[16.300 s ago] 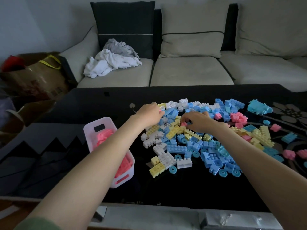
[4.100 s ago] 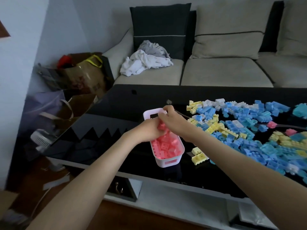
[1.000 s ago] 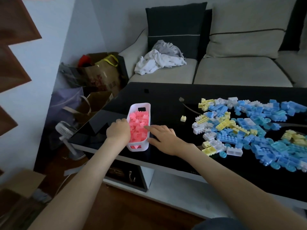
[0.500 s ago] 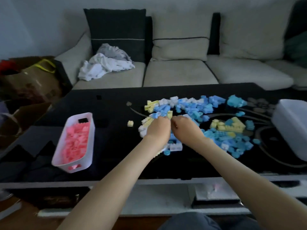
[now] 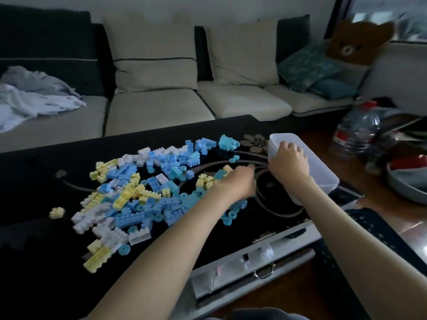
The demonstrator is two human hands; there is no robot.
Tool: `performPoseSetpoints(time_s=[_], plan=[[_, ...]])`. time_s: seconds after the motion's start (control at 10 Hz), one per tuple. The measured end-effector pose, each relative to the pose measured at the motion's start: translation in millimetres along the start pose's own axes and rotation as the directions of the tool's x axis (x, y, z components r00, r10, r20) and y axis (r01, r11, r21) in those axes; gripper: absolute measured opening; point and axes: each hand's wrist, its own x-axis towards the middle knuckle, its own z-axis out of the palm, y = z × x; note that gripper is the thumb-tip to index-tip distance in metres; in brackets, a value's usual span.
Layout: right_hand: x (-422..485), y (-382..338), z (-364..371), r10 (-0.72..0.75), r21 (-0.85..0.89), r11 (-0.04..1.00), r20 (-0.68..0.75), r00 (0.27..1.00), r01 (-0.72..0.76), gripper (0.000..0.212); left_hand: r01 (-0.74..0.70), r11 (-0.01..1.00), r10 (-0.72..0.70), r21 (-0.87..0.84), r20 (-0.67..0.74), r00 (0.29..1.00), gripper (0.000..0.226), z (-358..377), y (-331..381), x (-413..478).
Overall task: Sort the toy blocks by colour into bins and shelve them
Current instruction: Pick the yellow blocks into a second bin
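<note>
A head-worn view looks down on a glossy black worktop [image 5: 46, 181] with a pale flower pattern. A loose heap of small blue, yellow and white plastic toy blocks [image 5: 147, 188] fills the centre and left of the frame, colours thoroughly mixed; one yellow block [image 5: 57, 212] lies apart at the left.

At the right edge of the worktop stands a translucent white plastic bin [image 5: 322, 173]. The right hand [image 5: 288, 162] grips its near rim, fingers curled over the edge. The left hand [image 5: 242, 181] reaches across the right fringe of the heap towards the bin. Whether it holds a block cannot be told, as its fingers are turned away and blurred.

Judging by this, these three colours are barely begun: the heap is unsorted and the bin looks empty, though the right forearm hides part of its inside. No shelf or filled bin appears. The whole picture is dim and motion-blurred.
</note>
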Motion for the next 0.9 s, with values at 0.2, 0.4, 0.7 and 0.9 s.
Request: performPoseSetpoints(time_s=[0.2,0.4,0.7,0.9], plan=[[6,30,-1,0.121,0.099,0.985,0.204,0.972,-0.143,0.030,-0.141,0.988,0.137,-0.070,-0.065,0.988,0.040,25,40,26],[1,30,-1,0.121,0.069,0.989,0.105,0.987,-0.129,0.031,-0.094,0.974,0.077,-0.205,-0.093,0.993,0.057,31,50,35],[3,31,-18,0.018,0.243,0.968,0.168,0.986,-0.059,0.032,-0.083,0.893,0.047,-0.443,-0.091,0.995,0.034,17,61,20],[5,31,-38,0.000,0.341,0.940,0.004,1.000,-0.001,0.034,-0.021,0.914,0.006,-0.405,-0.038,0.999,0.038,11,55,10]])
